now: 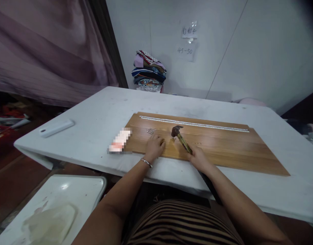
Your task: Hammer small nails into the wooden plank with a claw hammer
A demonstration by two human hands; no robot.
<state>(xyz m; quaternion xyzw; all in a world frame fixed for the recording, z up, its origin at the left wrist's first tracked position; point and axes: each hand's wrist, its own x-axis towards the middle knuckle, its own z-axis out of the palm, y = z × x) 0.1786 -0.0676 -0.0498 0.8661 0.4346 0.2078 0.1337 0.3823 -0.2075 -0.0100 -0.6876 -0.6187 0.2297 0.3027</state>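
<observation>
A long wooden board point(222, 146) lies on the white table point(95, 112). My right hand point(198, 157) grips the handle of a hammer point(180, 135), whose dark head rests on the board near its front left part. My left hand point(154, 147) lies on the board just left of the hammer head, fingers curled in a pinch; what they hold is too small to make out. A few loose nails point(151, 130) lie on the board just beyond my left hand. A white strip point(194, 123) runs along the board's far edge.
A white bar-shaped object point(56, 128) lies on the table's left side. A blurred pink-white patch point(120, 141) sits at the board's left end. Folded clothes point(149, 71) are stacked against the wall. A white tray point(77, 190) stands low at the left.
</observation>
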